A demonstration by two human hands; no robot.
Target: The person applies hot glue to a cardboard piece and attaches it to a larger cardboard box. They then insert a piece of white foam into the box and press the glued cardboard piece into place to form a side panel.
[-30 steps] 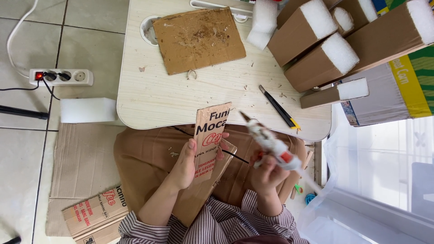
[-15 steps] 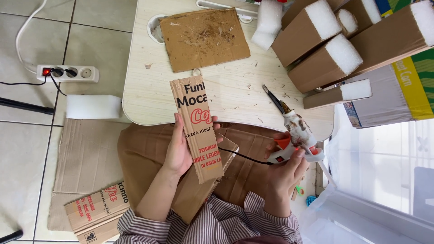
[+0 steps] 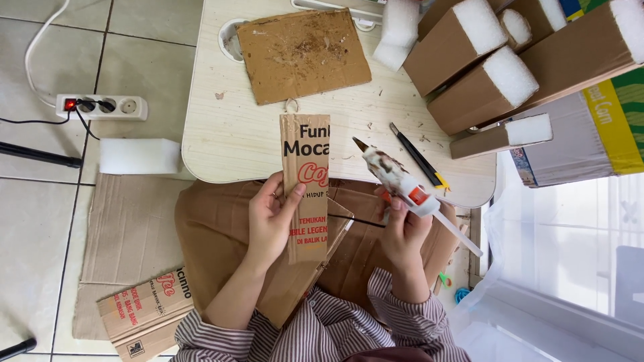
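Swung back toward the printed cardboard strip (image 3: 306, 188), the glue gun (image 3: 399, 182) now points its nozzle at the strip's right edge over the desk (image 3: 221, 141). Its trigger and the strip's lower end are hidden. The left hand (image 3: 272, 218) pinches the strip, thumb on its face; the right hand (image 3: 402, 231) is wrapped closed around the gun's grip.

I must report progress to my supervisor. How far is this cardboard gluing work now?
Done: several cardboard boxes stuffed with white foam stand on the table. In hand: the left hand holds a printed cardboard strip; the right hand holds a glue gun aimed toward it. Left: no glue shows on the strip yet.
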